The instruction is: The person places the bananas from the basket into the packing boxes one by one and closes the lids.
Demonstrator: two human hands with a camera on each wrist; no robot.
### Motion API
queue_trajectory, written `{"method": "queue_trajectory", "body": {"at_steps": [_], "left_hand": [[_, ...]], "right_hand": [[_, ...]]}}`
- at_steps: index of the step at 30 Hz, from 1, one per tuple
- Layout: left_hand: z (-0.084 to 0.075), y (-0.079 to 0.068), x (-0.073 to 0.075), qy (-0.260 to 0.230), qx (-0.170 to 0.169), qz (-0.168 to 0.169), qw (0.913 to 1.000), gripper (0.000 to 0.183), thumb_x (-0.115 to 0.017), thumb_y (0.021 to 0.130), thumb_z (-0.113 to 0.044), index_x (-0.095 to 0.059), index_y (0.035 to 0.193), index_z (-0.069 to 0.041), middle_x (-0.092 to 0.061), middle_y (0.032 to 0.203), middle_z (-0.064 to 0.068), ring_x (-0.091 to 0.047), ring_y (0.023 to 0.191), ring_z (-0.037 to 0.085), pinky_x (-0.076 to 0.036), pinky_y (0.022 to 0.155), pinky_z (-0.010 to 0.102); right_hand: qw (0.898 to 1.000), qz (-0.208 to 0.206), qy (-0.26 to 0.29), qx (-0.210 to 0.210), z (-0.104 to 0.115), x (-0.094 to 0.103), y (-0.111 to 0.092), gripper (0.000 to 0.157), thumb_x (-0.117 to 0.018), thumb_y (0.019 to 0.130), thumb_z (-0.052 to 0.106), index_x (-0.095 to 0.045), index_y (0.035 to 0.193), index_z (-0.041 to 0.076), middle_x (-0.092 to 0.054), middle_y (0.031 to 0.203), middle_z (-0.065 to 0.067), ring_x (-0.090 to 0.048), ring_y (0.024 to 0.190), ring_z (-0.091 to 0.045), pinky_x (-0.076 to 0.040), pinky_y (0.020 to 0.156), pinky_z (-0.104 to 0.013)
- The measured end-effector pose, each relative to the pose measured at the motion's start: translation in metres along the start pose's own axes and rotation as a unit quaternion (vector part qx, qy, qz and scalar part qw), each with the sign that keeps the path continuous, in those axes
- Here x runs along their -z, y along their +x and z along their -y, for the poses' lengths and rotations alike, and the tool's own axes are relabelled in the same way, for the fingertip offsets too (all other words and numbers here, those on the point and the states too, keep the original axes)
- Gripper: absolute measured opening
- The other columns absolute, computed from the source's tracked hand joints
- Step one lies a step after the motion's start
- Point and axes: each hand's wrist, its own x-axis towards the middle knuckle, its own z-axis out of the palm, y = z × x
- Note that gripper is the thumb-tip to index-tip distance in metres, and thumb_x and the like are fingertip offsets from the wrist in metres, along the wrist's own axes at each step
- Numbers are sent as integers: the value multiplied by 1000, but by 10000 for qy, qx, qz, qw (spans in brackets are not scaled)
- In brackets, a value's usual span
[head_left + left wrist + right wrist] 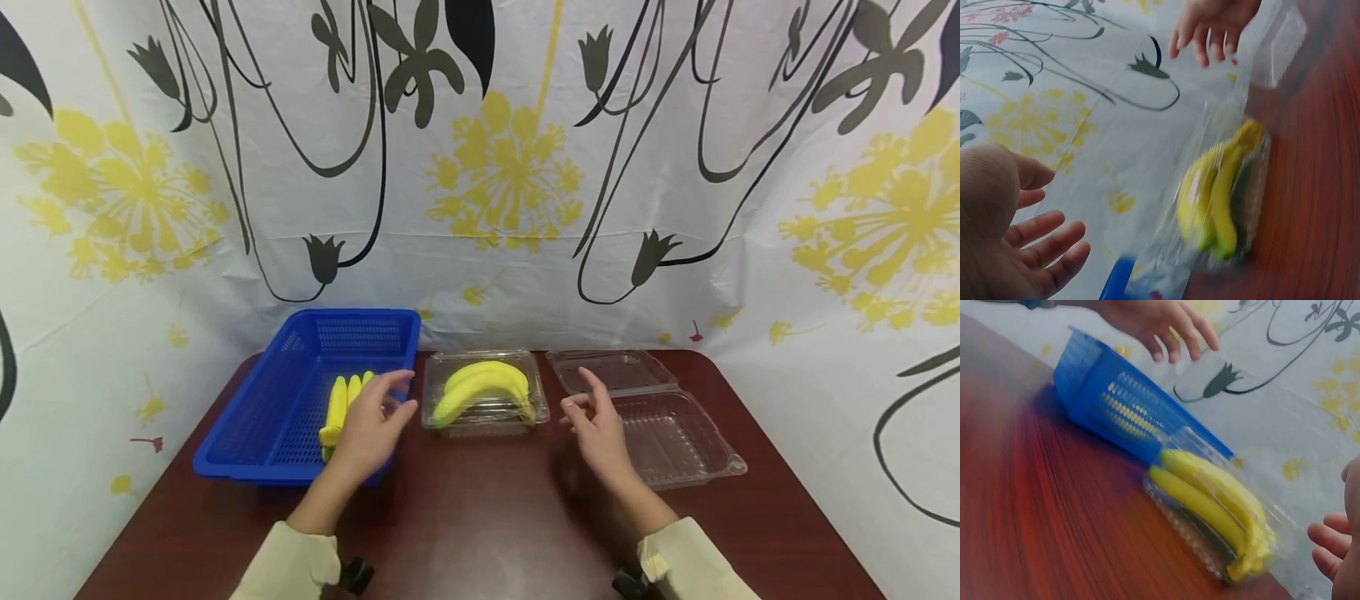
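Note:
In the head view a clear plastic clamshell box (pixel 442 371) stands at the table's back middle, its lid down over a pair of yellow bananas (pixel 487 387). My left hand (pixel 375 425) hovers over the right side of the blue basket (pixel 247 425), fingers loosely bent and holding nothing. Partly hidden behind it, more bananas (pixel 337 408) lie in that basket. My right hand (pixel 600 429) is raised beside a second clamshell box (pixel 675 437), which lies unfolded with nothing in it. Both wrist views show the bananas under clear plastic, apart from either hand (pixel 1041 237).
The dark red-brown table (pixel 480 517) has a patterned white cloth (pixel 510 283) hanging behind it and at both sides. The open box's lid (pixel 615 371) lies flat toward the cloth. The basket has high slotted walls.

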Motion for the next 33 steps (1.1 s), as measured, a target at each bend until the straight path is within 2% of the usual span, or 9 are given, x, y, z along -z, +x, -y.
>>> {"method": "queue_trajectory", "body": {"at_steps": [3, 6, 10, 14, 19, 22, 25, 28, 33], "left_hand": [[8, -1, 12, 323, -59, 193, 9993, 40, -66, 92, -10, -56, 131, -7, -60, 112, 13, -60, 91, 22, -51, 70, 36], [14, -2, 20, 619, -121, 399, 9972, 42, -67, 92, -10, -56, 132, -7, -60, 117, 13, -59, 97, 26, -51, 73, 40], [22, -4, 26, 1033, -234, 633, 9924, 40, -68, 91, -13, -60, 129, -9, -58, 122, 9, -57, 103, 27, -50, 81, 48], [31, -7, 34, 1368, -420, 842, 9861, 38, -69, 89, -14, -62, 126, -10, -58, 125, 8, -53, 114, 29, -45, 91, 53], [41, -9, 47, 1682, -585, 1067, 9782, 37, -71, 86, -12, -64, 122, -13, -59, 123, 7, -51, 118, 33, -43, 94, 55], [45, -7, 55, 1790, -606, 1252, 9740, 38, -73, 85, -10, -65, 122, -13, -59, 124, 9, -49, 121, 38, -40, 96, 58], [47, -5, 63, 1884, -468, 1492, 9695, 42, -75, 83, -11, -64, 123, -12, -57, 127, 12, -47, 121, 41, -41, 94, 59], [50, -3, 68, 1979, -292, 1742, 9642, 44, -75, 83, -14, -63, 125, -13, -56, 126, 12, -50, 114, 36, -46, 87, 54], [58, -3, 75, 1944, -229, 2026, 9595, 44, -75, 81, -13, -63, 124, -9, -58, 121, 9, -54, 107, 31, -47, 85, 50]], "right_hand": [[9988, -34, -400, 282, -12, 7, 3, 55, -61, 97, 11, -39, 148, 13, -67, 100, -13, -68, 80, -31, -53, 67, -28], [9949, -82, -778, 631, -19, 16, 6, 57, -64, 95, 11, -40, 147, 15, -68, 102, -12, -67, 82, -28, -51, 66, -27], [9849, -132, -1383, 1032, -24, 30, 6, 62, -67, 92, 10, -40, 148, 15, -68, 106, -12, -66, 82, -22, -50, 64, -27], [9735, -126, -1864, 1316, -27, 44, 6, 65, -70, 89, 7, -41, 147, 13, -67, 108, -12, -67, 82, -23, -52, 62, -31], [9648, -114, -2215, 1414, -32, 59, 7, 64, -72, 87, 6, -45, 144, 10, -67, 106, -15, -67, 81, -26, -54, 64, -40], [9637, -34, -2293, 1366, -38, 67, 8, 63, -73, 87, 5, -46, 143, 8, -67, 105, -16, -67, 79, -25, -54, 64, -39], [9636, 87, -2339, 1295, -43, 75, 9, 62, -72, 87, 5, -46, 143, 8, -66, 107, -18, -66, 79, -25, -54, 65, -37], [9605, 174, -2480, 1254, -47, 83, 11, 61, -71, 88, 8, -45, 143, 8, -65, 110, -19, -66, 80, -25, -54, 65, -37], [9520, 208, -2780, 1261, -55, 94, 13, 58, -70, 90, 10, -46, 142, 6, -64, 112, -18, -66, 82, -26, -54, 67, -42]]}}
